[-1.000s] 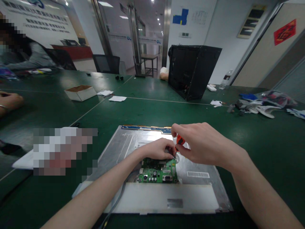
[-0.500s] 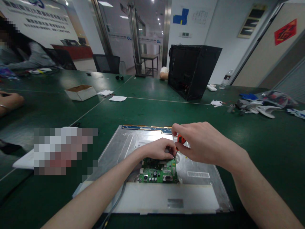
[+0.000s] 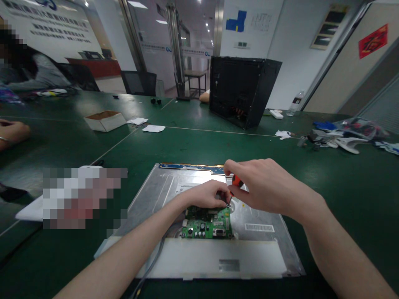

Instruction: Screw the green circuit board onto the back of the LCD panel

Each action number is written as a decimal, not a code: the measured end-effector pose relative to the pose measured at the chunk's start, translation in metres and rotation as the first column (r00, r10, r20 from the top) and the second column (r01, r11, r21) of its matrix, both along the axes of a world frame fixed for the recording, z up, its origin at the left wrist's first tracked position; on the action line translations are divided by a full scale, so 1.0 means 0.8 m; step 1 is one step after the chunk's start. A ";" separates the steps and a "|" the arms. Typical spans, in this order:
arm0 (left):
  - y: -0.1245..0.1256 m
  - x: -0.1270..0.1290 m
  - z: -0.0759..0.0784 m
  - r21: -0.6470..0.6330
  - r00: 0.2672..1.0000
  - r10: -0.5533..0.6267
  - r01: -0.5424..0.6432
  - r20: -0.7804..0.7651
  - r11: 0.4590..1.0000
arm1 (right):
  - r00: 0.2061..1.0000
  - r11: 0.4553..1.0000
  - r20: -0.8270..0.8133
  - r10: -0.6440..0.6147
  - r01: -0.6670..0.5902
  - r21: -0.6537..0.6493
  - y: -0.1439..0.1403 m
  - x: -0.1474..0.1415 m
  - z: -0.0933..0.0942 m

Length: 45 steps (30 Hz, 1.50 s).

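- The right hand point(image 3: 264, 187) is gripping a screwdriver point(image 3: 236, 182) with an orange handle, its fingers point(image 3: 230, 167) clenched around it and the tip pointing down just below them.
- The left hand point(image 3: 207, 195) is resting on the top edge of the green circuit board point(image 3: 207, 226), its fingers point(image 3: 222, 198) pinching in right beside the screwdriver tip; whether they are grasping a screw is too small to tell.
- The circuit board is lying directly under both sets of fingers, on the silver back of a monitor panel point(image 3: 264, 230) that is lying flat on the green bench point(image 3: 343, 187).
- A grey cable point(image 3: 156, 259) is running out from the board, below the left fingers, toward the near edge.
- Well beyond the fingers, a black computer case point(image 3: 243, 89) is standing on the bench.
- Far left of the fingers, a small open cardboard box point(image 3: 105, 120) is sitting, and another person's hand point(image 3: 12, 132) is resting at the edge.
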<state>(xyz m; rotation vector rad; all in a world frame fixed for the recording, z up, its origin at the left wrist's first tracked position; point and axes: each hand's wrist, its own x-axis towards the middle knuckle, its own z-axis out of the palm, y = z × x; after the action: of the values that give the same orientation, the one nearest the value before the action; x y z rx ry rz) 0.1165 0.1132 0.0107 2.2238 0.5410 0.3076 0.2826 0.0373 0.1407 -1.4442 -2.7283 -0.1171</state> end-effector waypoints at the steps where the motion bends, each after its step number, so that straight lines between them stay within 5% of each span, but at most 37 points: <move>1: 0.000 0.000 0.000 0.000 1.000 -0.001 0.001 0.010 1.000 | 1.000 1.000 -0.011 0.009 -0.009 -0.006 -0.001 0.000 0.000; 31: 0.000 0.000 0.003 -0.037 0.999 -0.044 0.044 0.005 0.998 | 0.998 0.998 0.024 -0.066 0.066 -0.005 0.002 -0.001 0.001; 45: 0.003 0.000 -0.003 0.005 1.000 -0.019 0.019 -0.004 1.000 | 1.000 0.998 -0.020 0.024 -0.025 -0.061 -0.002 0.000 0.003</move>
<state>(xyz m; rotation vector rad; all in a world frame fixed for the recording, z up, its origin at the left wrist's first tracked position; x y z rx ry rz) 0.1162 0.1158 0.0081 2.2337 0.5213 0.2944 0.2828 0.0354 0.1429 -1.4188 -2.7563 -0.0197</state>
